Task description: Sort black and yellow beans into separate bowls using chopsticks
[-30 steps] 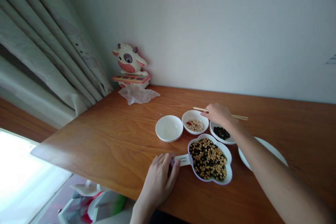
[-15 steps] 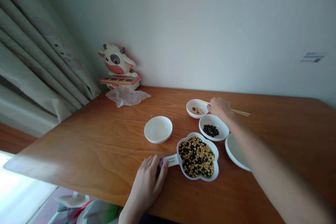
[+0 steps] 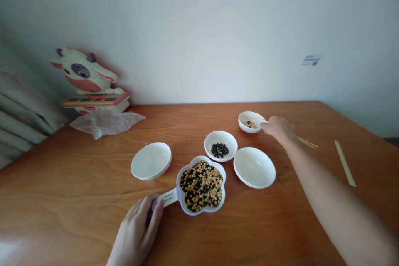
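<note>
Hands split: left hand [image 3: 137,232] lies flat on bean dish [image 3: 202,185] handle at worktop [image 3: 77,199] front; right hand [image 3: 277,126] curls on nut bowl [image 3: 251,121] rim, far back. Looks mid-shift; next needs steady grip.

The left hand [image 3: 137,232] is cut off at the wrist by the bottom edge, at about seven o'clock; its fingertips cover the near end of the label [image 3: 167,198] on the flower-shaped dish [image 3: 202,185], and the print on that label is too small to read; the right hand [image 3: 278,127], at about two o'clock, hides the near ends of the chopsticks [image 3: 307,142], and whether its fingers grip the rim of the far bowl [image 3: 251,121] or only touch it cannot be told; the right forearm runs out at the lower right corner; the cow toy [image 3: 89,81] and the curtain [image 3: 18,112], at about ten o'clock, are blurred; the wall mark [image 3: 311,60] is too small to make out.
</note>
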Available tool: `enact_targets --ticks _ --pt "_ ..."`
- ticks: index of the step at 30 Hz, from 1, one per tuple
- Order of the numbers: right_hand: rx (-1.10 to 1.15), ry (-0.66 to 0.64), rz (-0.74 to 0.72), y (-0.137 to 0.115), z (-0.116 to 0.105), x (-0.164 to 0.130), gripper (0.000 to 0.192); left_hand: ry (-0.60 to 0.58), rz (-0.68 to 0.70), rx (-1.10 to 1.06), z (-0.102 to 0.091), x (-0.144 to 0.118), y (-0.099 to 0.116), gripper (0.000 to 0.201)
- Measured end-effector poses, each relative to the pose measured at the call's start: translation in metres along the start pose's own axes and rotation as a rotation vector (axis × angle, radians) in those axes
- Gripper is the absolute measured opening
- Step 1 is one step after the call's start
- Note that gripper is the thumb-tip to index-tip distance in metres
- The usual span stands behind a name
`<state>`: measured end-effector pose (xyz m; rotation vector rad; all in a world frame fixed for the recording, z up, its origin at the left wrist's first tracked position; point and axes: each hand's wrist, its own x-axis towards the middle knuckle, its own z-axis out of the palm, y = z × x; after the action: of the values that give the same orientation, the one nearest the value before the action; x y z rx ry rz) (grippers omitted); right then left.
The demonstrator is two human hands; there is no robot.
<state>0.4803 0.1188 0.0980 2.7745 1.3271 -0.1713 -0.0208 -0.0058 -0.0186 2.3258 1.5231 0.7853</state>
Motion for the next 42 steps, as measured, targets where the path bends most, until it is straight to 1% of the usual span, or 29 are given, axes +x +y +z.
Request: enact_targets --ticks 2,5,8,10,13,15,17,20,22,24,26,28,29,32,33,38,42 --pt "0.009 -0.019 0.032 0.016 0.003 0.002 0.039 0.003 0.006 0.021 0.0 0.001 -0.001 0.023" --pt "0.02 -0.048 0.058 0.03 0.005 0.003 0.039 -0.005 0.005 0.04 0.0 0.001 -0.002 0.022" --pt "0.024 -0.057 0.043 0.034 0.003 -0.003 0.04 0.002 0.01 0.05 0.001 0.001 -0.002 0.022" --pt "0.024 -0.037 -0.003 0.033 -0.001 -0.015 0.04 0.001 0.006 0.051 0.001 0.001 -0.001 0.023" --pt "0.026 0.017 -0.145 0.028 -0.009 -0.043 0.038 -0.003 0.0 0.045 0.0 0.002 0.002 0.023" --pt "0.046 0.019 -0.316 0.022 -0.014 -0.067 0.043 -0.005 -0.005 0.04 -0.001 0.003 0.002 0.024" --pt "0.063 -0.014 -0.466 0.012 -0.015 -0.091 0.047 -0.01 -0.015 0.041 0.0 0.002 0.002 0.024" --pt "0.05 0.004 -0.578 -0.007 -0.01 -0.119 0.045 -0.019 -0.033 0.054 0.001 0.001 0.002 0.024" --pt "0.029 0.013 -0.659 -0.02 -0.004 -0.131 0.035 -0.024 -0.027 0.052 0.001 0.001 0.003 0.024" --pt "-0.011 -0.001 -0.727 -0.031 0.003 -0.138 0.037 -0.033 -0.028 0.041 0.0 0.001 0.005 0.024" --pt "-0.062 -0.018 -0.766 -0.038 0.01 -0.141 0.032 -0.031 -0.028 0.042 -0.001 0.002 0.007 0.024" --pt "-0.112 -0.024 -0.772 -0.042 0.016 -0.141 0.022 -0.019 -0.02 0.032 -0.003 0.003 0.009 0.024" --pt "-0.132 -0.024 -0.769 -0.043 0.019 -0.141 0.022 -0.016 -0.016 0.023 -0.003 0.003 0.01 0.023" --pt "-0.169 -0.021 -0.762 -0.047 0.025 -0.136 0.036 -0.017 -0.014 -0.002 -0.005 0.004 0.012 0.023" --pt "-0.174 -0.02 -0.766 -0.048 0.026 -0.134 0.037 -0.019 -0.016 -0.009 -0.006 0.003 0.013 0.023" --pt "-0.169 -0.022 -0.802 -0.062 0.021 -0.117 0.035 -0.022 -0.018 -0.037 -0.007 0.003 0.015 0.024" --pt "-0.137 -0.013 -0.842 -0.078 0.014 -0.107 0.036 -0.023 -0.024 -0.078 -0.008 0.004 0.015 0.023"
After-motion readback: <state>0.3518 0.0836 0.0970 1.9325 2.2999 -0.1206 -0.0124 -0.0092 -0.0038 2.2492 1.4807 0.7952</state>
